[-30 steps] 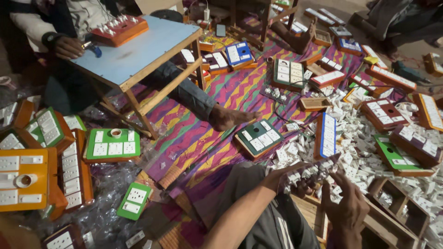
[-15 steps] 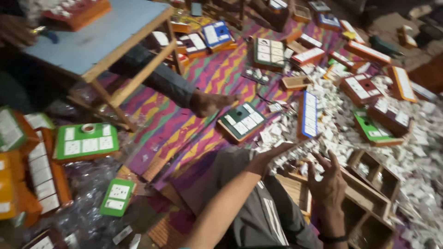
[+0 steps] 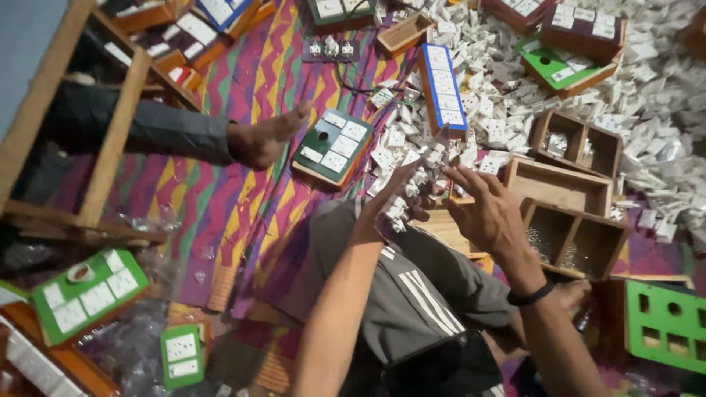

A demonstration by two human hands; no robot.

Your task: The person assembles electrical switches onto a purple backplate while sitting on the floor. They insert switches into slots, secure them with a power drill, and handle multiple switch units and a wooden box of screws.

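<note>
At the far left a wooden table stands on the striped mat, and another person's leg runs under it, the bare foot resting on the mat. Low on the left lies a green board with white switches, and a smaller green plate lies just to its right. Beside the foot sits a dark green board on its wooden box.

My left hand reaches forward over my grey-clad knee. Its fingers curl around a cluster of small white switches; I hold several loosely, some spilling at the edge of my palm. These sit right at the near edge of the pile of white switches that spreads across the floor ahead and to the right.

Above my hands a long blue board stands tilted among the pile.

My right hand hovers just beside my left, fingers spread wide, palm down, holding nothing that I can see. A dark band circles that wrist. Its fingertips are near the switches in my left hand, though I cannot tell whether they touch.

Right of my hand lie open wooden boxes, one with compartments. Farther back lies a bright green board, and at the lower right edge a green panel with square holes.
</note>
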